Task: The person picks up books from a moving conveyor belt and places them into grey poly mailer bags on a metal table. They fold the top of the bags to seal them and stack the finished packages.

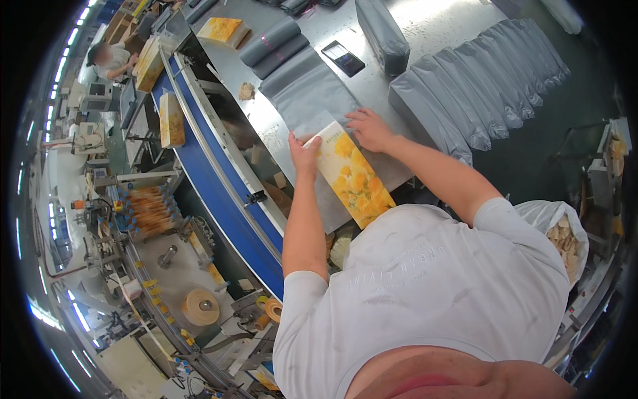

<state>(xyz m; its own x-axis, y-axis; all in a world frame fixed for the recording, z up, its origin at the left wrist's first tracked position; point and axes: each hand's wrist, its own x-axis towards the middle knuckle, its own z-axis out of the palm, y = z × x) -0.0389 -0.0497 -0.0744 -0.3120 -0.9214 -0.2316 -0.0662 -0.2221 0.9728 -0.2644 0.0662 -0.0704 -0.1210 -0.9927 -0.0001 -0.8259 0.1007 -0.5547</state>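
A long white pack printed with yellow flowers (359, 178) lies lengthwise in front of me, its near end against my shirt. My left hand (306, 155) grips its far left corner, thumb on top and fingers along the side. Beyond that end lies a flat grey plastic bag (309, 90), spread on the metal table (425, 23). My right hand (369, 131) rests by the bag's near right corner, fingers apart and touching the grey film beside the pack. Whether the pack's far end is inside the bag I cannot tell.
Several filled grey bags (475, 80) stand in a row at right, with another grey bag (384, 36) behind. A phone (343, 58) and grey rolls (274, 45) lie farther back. Left runs a blue conveyor (229, 203) carrying floral packs (171, 120); a person (113, 61) works beyond.
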